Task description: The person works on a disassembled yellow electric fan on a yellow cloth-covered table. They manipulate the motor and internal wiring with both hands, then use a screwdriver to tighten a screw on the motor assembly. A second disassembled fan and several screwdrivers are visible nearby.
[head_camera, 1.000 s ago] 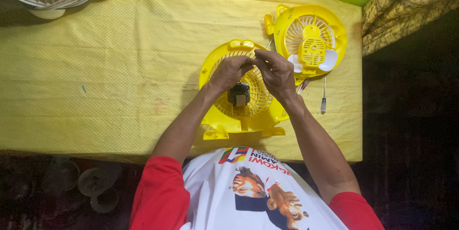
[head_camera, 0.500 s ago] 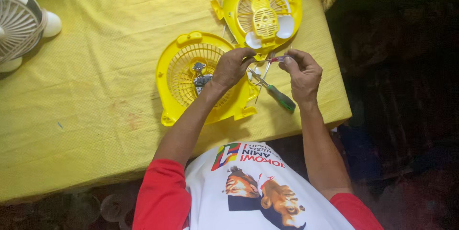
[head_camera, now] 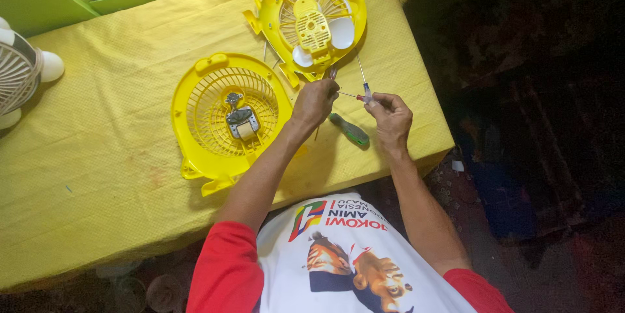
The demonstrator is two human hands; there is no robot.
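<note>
Hands meet just right of the yellow fan shell (head_camera: 224, 114): our left hand (head_camera: 314, 101) and right hand (head_camera: 390, 112) each pinch an end of a thin red-tipped screwdriver (head_camera: 355, 97). We'd keep that grip steady, clear of the green-handled screwdriver (head_camera: 349, 129).

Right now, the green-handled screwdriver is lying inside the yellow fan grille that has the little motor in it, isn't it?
Not quite. The green-handled screwdriver lies on the yellow tablecloth, between the left hand and the right hand, outside the yellow fan grille. The little motor does sit in that grille. The head view shows it.
</note>
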